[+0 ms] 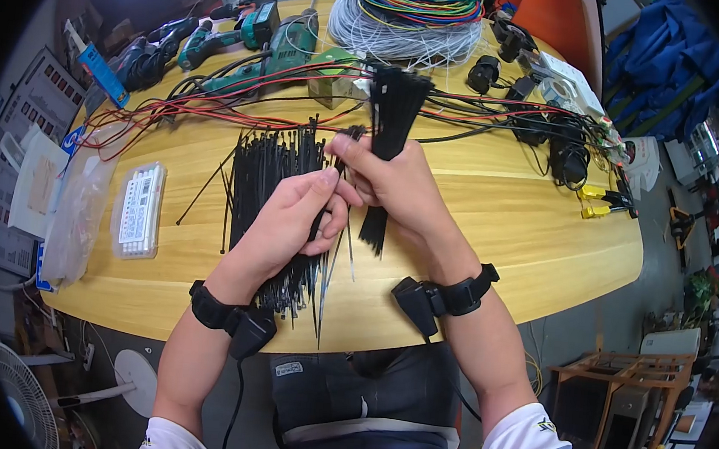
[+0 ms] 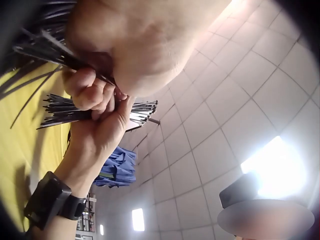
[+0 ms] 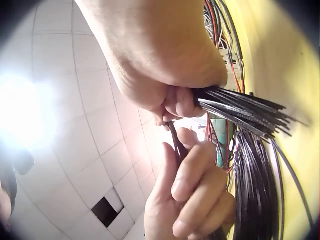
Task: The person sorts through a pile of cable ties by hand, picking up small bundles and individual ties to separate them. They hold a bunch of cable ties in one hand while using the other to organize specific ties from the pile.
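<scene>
My right hand [image 1: 406, 186] grips a thick bundle of black cable ties [image 1: 394, 108], which stick out above and below the fist. Close beside it, my left hand [image 1: 296, 215] has its fingers curled round a few thin black cable ties [image 3: 175, 140]. The tips of these ties meet the right hand's fingertips between the two hands. Beneath the left hand a wide pile of loose black cable ties [image 1: 275, 166] lies on the wooden table [image 1: 538, 232], partly hidden by that hand and forearm.
Red and black wires [image 1: 296, 73] run across the table behind the hands. Green power drills [image 1: 290, 43] and coiled cable [image 1: 407, 23] lie at the back. A clear plastic case [image 1: 138, 209] sits left. Yellow-handled pliers [image 1: 605, 203] lie near the right edge.
</scene>
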### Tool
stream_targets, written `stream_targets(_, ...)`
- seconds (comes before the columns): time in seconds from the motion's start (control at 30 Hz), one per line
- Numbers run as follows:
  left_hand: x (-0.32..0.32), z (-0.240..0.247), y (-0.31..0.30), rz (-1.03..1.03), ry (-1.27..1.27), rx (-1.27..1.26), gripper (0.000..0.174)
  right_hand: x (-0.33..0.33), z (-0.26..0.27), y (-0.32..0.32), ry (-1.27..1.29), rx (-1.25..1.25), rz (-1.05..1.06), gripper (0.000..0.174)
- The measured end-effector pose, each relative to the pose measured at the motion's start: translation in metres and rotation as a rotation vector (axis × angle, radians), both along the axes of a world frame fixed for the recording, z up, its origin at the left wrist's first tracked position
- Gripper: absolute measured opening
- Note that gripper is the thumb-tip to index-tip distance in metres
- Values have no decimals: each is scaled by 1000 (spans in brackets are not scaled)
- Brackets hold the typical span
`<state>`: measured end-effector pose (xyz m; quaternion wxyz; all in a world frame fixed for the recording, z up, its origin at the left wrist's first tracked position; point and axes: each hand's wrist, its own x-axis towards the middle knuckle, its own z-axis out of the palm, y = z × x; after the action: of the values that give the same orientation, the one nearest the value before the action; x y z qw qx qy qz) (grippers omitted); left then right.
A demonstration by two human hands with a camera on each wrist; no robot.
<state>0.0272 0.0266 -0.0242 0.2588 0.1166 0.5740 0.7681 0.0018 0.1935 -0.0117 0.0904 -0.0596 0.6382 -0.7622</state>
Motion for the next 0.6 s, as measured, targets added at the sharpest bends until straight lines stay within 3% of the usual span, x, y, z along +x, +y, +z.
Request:
stream_targets(0.2,2,3,-4,-121,-19,-52,38,-10,1,13,-42,-358,-173,28)
stream_targets(0.47,1,3,-2,-22,59,40,37,-9,-5,6,-113,-491,-64,39)
stream_targets(0.6,1,4,-3,9,51,89,37,-4,-11,-5,-148,-490,32,31)
